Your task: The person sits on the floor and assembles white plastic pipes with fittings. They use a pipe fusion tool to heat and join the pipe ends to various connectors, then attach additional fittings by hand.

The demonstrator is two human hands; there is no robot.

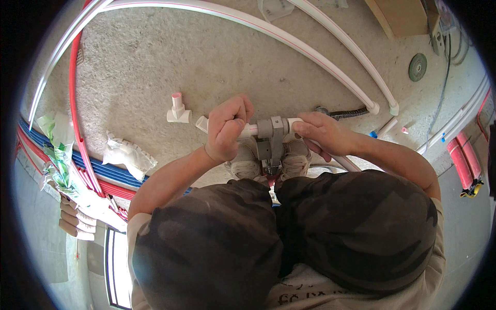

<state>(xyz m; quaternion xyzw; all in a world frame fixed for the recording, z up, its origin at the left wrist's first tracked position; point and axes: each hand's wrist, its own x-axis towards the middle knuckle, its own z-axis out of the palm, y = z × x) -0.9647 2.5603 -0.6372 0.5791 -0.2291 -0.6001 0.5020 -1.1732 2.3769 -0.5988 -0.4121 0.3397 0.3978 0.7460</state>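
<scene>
Between my hands stands a grey metal pipe-welding tool [276, 135] with round heating heads, just in front of my shoes [245, 163]. My left hand [226, 129] is closed around a short white pipe [249, 131] with a red stripe, its inner end at the left heating head. A white end piece [202, 124] shows beyond that hand. My right hand [324, 133] grips a white pipe fitting [293, 124] against the right head; its exact shape is hidden by the fingers. A white pipe [347, 163] slants out below my right hand, and I cannot tell whether it joins the fitting.
A white tee fitting with a pipe stub [178, 113] rests on the concrete to the left. Long white pipes [289, 39] curve across the far floor. Red pipe [77, 103], blue pipes [85, 150] and a plastic bag [126, 155] lie left. A green disc [417, 67] and red cylinders [464, 160] lie right.
</scene>
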